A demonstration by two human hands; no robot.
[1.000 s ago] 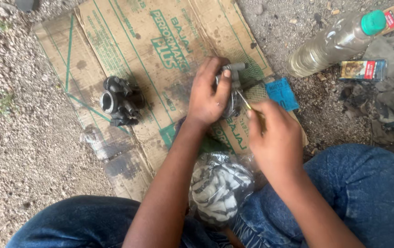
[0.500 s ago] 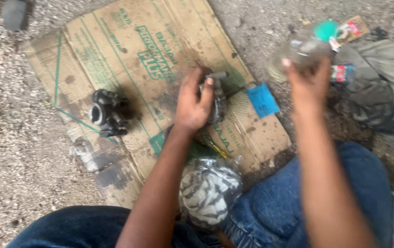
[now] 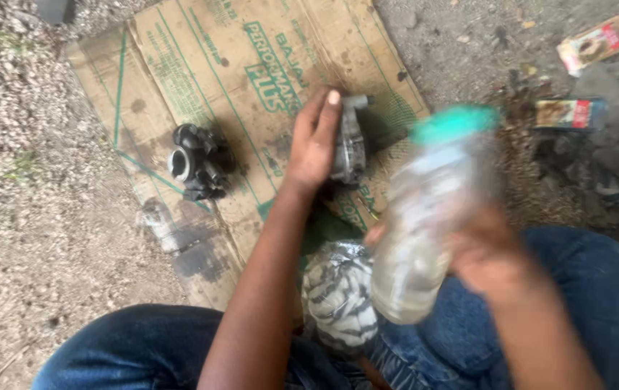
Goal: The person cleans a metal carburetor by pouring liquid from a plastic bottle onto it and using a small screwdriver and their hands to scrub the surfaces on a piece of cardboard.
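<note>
Left hand (image 3: 314,141) is gripping a grey metal carburettor part (image 3: 350,141), steadying it on the cardboard (image 3: 201,65); right hand (image 3: 493,263) is clasping a clear plastic bottle (image 3: 425,231) at four o'clock

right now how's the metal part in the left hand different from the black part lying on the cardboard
The metal part is pale grey, while the black part is dark. The metal part is gripped by the left hand and stands on edge; the black part lies free on the cardboard, untouched, its round opening showing. The metal part is partly hidden by fingers; the black part is in full view. Both rest on the same cardboard.
</note>
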